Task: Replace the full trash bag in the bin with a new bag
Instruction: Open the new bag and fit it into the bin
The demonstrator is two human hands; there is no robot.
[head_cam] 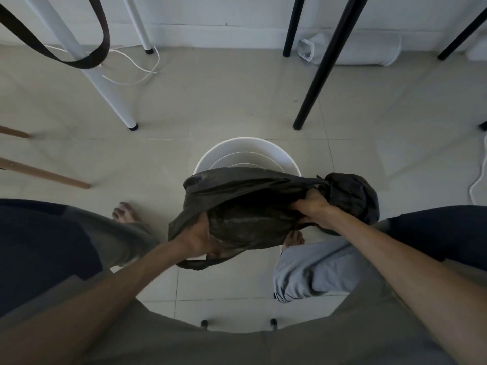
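head view, looking down past the knees at a tiled floor (pixel 163 106). person seems seated; two small black feet of a seat show at the bottom edge.

white bin (pixel 246 154) stands on the floor straight ahead, between a white furniture leg (pixel 105 83) and a black furniture leg (pixel 324 61). far inner wall of the bin is bare white, no liner visible; near half is hidden behind the bag. judgement: the full bag is already out and the fitting step is in hand.

black trash bag (pixel 250 206) is held above the bin's near rim, stretched between both hands. left hand (pixel 196 239) is clenched on the bag's near-left edge, fingers tucked into the plastic. right hand (pixel 313 206) is clenched on the right edge, with a bunched dark wad of plastic (pixel 353 198) just beyond it. cannot tell whether the wad is slack from the same bag or a separate bag.

why held so: the hands are set apart on opposite edges, which pulls the mouth open and keeps it over the bin, so the bag can drop in and the rim be folded over.

risk (judgement): thin film may slip or tear if stretched hard; the wad may get in the way.

bare feet on the floor, either side of the bag.
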